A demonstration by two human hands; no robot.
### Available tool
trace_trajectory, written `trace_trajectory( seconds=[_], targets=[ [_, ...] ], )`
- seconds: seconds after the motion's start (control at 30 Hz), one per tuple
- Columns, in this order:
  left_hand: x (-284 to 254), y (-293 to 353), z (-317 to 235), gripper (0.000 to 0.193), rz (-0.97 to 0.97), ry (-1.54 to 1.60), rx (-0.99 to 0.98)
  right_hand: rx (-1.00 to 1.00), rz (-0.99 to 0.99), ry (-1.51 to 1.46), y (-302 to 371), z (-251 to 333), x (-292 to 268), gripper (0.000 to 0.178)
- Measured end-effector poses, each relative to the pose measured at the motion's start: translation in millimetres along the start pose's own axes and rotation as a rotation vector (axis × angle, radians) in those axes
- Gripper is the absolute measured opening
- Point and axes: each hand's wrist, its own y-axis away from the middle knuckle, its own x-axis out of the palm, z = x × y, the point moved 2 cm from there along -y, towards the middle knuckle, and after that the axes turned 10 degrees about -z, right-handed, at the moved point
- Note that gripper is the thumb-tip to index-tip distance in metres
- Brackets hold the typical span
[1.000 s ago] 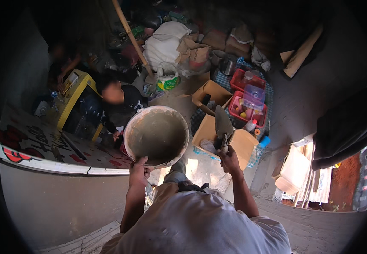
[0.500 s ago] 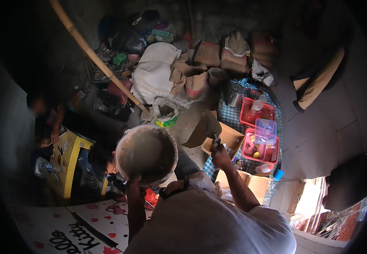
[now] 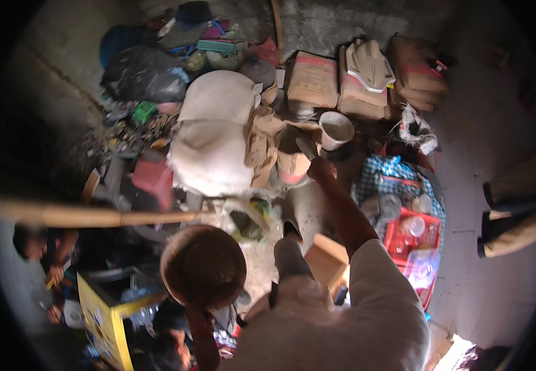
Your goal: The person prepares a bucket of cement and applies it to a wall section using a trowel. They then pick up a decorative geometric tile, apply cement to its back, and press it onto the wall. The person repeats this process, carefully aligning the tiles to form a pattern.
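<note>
While your left hand (image 3: 199, 316) grips the near rim of the round bucket (image 3: 203, 264), out ahead on your left, your right hand (image 3: 322, 169) is closed around the handle of the trowel (image 3: 306, 147), blade near the mouth of the open paper sack (image 3: 293, 166). Expect the bucket to be rigid and prone to tip when held one-sided; support its base. Hold the stiff trowel by its handle only.

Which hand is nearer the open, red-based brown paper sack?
Right. The right hand, holding a grey trowel, is just right of the sack; the left hand is lower left, holding a round brownish bucket.
</note>
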Motion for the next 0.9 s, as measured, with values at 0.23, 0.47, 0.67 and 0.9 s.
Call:
trace_trajectory(
  seconds=[0.23,0.47,0.67,0.9],
  targets=[
    [179.2,-83.3,-57.5,0.028,-0.155,-0.178,-0.215,0.019,0.26,0.108,-245.4,67.2,139.7,0.029],
    [170.0,-156.9,-23.4,0.055,0.077,-0.207,-0.243,0.303,0.242,-0.068,-340.0,112.1,234.3,0.029],
    [224.5,-183.5,-62.8,0.04,0.115,-0.571,-0.356,-0.243,0.293,0.188,-426.9,37.5,352.9,0.03],
    [275.2,-113.8,-80.0,0.034,-0.285,-0.418,-0.436,0.636,0.412,-0.817,-356.7,83.9,306.1,0.047]
  ],
)
